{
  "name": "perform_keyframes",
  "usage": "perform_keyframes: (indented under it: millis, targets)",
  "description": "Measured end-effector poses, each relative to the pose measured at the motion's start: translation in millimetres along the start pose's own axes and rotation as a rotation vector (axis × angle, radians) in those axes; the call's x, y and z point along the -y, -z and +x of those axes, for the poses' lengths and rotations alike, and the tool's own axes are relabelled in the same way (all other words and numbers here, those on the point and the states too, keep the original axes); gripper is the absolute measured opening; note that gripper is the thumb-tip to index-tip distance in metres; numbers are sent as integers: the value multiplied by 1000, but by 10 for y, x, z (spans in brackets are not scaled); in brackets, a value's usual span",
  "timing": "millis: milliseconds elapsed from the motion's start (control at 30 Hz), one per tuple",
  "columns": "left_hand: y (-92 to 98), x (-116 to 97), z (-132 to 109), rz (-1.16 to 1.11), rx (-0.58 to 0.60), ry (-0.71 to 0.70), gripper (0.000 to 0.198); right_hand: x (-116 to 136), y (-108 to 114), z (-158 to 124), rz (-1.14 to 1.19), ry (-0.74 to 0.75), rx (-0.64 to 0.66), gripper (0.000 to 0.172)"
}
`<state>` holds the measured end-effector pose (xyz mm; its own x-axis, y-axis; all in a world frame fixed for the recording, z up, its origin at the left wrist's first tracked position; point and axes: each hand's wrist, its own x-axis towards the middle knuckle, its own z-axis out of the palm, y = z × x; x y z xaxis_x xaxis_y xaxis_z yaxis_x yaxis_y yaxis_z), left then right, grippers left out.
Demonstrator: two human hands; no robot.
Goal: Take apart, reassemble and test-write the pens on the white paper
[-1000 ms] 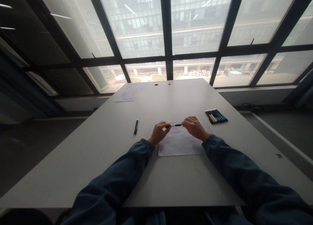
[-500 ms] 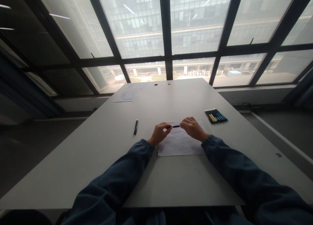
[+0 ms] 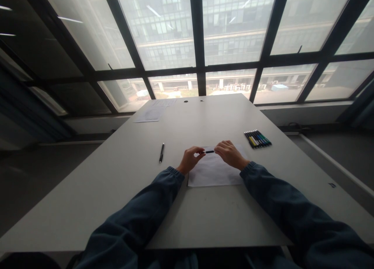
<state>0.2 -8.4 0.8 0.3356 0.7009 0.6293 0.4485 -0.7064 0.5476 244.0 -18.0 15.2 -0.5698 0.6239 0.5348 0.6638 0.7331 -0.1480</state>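
Both my hands meet over a white sheet of paper (image 3: 214, 171) on the grey table (image 3: 117, 175). My left hand (image 3: 190, 159) and my right hand (image 3: 230, 153) are closed in a pinch, each on one end of a small black pen (image 3: 209, 152) held level between them. Only a short dark stretch of the pen shows between the fingertips.
A black pen (image 3: 161, 152) lies on the table to the left of my hands. A row of several coloured markers (image 3: 258, 138) lies to the right. Printed sheets (image 3: 152, 112) rest at the far left end, near the windows.
My hands have drawn closer together, so less of the black pen shows between the fingertips than a second ago. Both hands also shifted slightly towards me.
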Motion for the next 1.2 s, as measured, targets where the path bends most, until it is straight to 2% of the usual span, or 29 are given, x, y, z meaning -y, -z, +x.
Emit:
perform_keyframes:
  millis: [233,500,733,1200]
  targets:
    - [3,-5,2,18,38,6,12,31,4,10,10,4,1,20]
    - [-13,9,-8,-23,22,36,11,28,-4,3,0,22,-14,19]
    - [-31,6,-21,-28,-14,95,22,20,-14,10,8,70,-59,17]
    - [-18,-16,-5,35,21,55,15,45,-2,25,-29,89,-26,16]
